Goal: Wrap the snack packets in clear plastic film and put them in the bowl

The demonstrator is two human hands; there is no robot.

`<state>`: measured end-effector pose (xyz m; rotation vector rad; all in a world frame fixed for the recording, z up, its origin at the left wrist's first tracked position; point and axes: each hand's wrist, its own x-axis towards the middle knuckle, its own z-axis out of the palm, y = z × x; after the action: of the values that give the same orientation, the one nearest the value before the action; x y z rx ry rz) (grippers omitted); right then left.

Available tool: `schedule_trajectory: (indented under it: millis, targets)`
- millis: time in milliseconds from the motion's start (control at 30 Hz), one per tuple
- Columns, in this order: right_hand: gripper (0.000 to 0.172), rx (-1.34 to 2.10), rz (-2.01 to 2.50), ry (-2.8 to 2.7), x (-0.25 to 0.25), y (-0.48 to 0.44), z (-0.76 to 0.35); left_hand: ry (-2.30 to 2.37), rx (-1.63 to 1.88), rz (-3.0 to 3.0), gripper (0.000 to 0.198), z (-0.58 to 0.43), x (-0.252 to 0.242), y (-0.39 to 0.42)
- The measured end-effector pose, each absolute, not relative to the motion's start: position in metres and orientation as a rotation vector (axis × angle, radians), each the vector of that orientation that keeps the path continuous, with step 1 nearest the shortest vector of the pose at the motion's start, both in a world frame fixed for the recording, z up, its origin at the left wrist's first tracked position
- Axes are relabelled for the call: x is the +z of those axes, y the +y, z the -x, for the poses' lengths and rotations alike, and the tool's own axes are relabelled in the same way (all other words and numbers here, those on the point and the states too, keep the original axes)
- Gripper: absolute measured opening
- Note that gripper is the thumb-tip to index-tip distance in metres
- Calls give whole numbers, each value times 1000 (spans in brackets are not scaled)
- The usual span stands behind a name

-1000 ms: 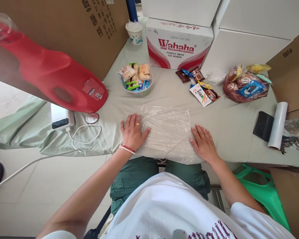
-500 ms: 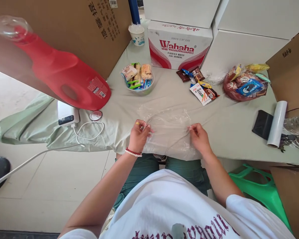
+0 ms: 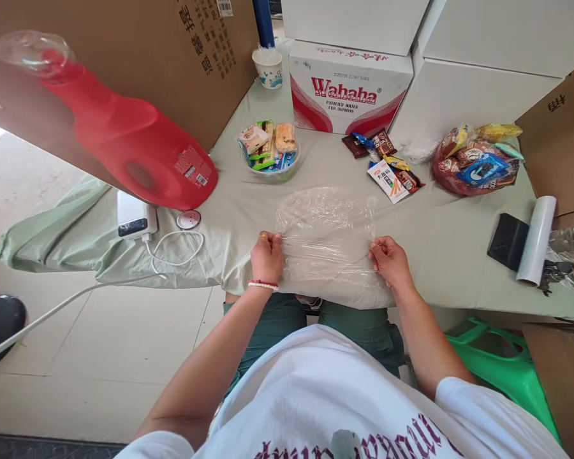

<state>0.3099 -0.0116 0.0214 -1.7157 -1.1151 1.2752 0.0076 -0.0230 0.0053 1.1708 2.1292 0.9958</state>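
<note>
A sheet of clear plastic film (image 3: 328, 236) is stretched out low over the near part of the cloth-covered table (image 3: 440, 242); whether it is a single sheet or a flat bag I cannot tell. My left hand (image 3: 268, 255) pinches its left edge, fingers closed. On the opposite side, my right hand (image 3: 389, 260) grips the right edge between thumb and fingers. Beyond the film stands a clear round bowl (image 3: 287, 173) filled with wrapped snacks (image 3: 266, 146). To the right of the bowl lie several loose snack packets (image 3: 387, 178).
A big red jug (image 3: 138, 134) leans at the left, near a white power bank (image 3: 136, 213) with a cable. At the back are a paper cup (image 3: 268, 67) and a Wahaba carton (image 3: 349, 89). A bag of snacks (image 3: 478, 159) and a white roll (image 3: 536, 241) are on the right.
Both hands have moved slightly apart, pulling the film wider and flatter. Its far edge now lies farther out over the table. The view has shifted slightly.
</note>
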Motion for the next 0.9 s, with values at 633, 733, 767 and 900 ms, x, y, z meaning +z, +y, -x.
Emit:
schedule_trajectory:
  millis: [633,733,767,900]
  targets:
    - [39,1180,1804,-1244,10,-15,-324,1758,329,-2382,57,-14,6,2]
    - [40,1268,1800,-1158,13,-22,-337,1738,234,-2425,62,-11,8,4]
    - [40,1305,1804,-1159,14,-22,-344,1738,222,-2434,63,-10,8,4]
    - [37,1127,1928,-1424,26,0,-375,1704,180,-2442,64,-10,6,3]
